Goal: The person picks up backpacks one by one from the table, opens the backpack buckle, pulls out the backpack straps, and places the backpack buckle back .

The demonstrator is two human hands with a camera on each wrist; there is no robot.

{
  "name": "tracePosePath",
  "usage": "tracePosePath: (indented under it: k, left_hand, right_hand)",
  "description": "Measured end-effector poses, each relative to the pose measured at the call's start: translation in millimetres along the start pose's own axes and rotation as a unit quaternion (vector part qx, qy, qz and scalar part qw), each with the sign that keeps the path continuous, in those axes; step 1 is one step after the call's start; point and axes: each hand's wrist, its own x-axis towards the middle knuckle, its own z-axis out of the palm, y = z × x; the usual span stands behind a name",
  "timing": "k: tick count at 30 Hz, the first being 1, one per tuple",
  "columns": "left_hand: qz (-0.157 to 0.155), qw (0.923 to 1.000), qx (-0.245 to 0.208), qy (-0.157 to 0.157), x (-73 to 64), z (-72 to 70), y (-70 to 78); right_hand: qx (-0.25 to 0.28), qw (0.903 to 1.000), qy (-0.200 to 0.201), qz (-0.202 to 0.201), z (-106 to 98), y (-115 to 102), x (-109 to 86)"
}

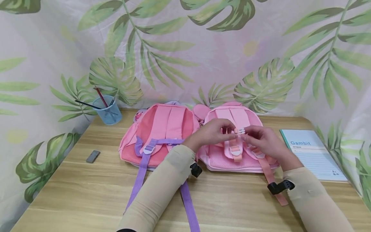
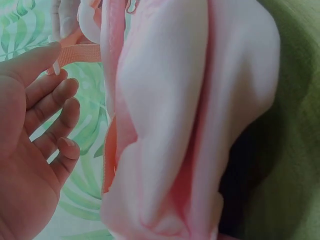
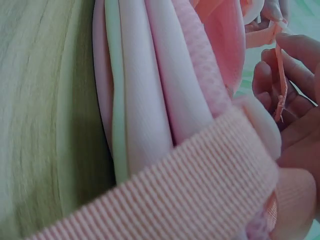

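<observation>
Pale pink backpack lies on the table with its straps facing up. Above it, my left hand pinches a white plastic buckle between thumb and forefinger. My right hand pinches the buckle's other side, so the two hands nearly meet. In the left wrist view, an orange chest strap runs from the left fingertips to the bag. A loose strap end hangs beside the right fingers in the right wrist view. The buckle is partly hidden by fingertips.
A coral pink backpack with purple straps lies at left, its straps trailing toward the front. Farther left are a blue mesh pen cup and a small grey object. A notebook lies at right.
</observation>
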Motion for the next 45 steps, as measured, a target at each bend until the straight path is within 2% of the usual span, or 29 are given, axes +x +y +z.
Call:
tracePosePath:
  k: [8, 18, 27, 34, 39, 45]
  left_hand:
    - [-0.013, 0.9998, 0.015, 0.004, 0.0, 1.4, 0.2]
    - [-0.021, 0.9997, 0.003, 0.011, -0.1, -0.2, 1.7]
    - [-0.006, 1.0000, -0.006, 0.004, 1.6, 0.6, 1.7]
    - [-0.004, 0.9999, 0.015, -0.006, 2.5, -0.7, 3.0]
    - [-0.006, 0.9992, 0.035, -0.018, 4.2, -1.3, 3.3]
    - [-0.005, 0.9991, 0.034, -0.025, 7.5, -1.1, 4.7]
  right_hand:
    - [0.004, 0.9997, -0.016, 0.018, -2.4, -0.3, -0.4]
    - [-0.033, 0.9992, 0.021, 0.011, -6.9, 0.3, -2.3]
    - [0.021, 0.9995, 0.004, 0.024, -1.3, -1.4, 0.2]
    - [0.019, 0.9980, 0.012, 0.059, -3.0, -7.2, 2.6]
    - [0.036, 0.9973, 0.012, 0.062, -4.7, -11.5, 3.7]
    - [0.063, 0.9958, 0.016, 0.064, -5.5, -11.7, 5.1]
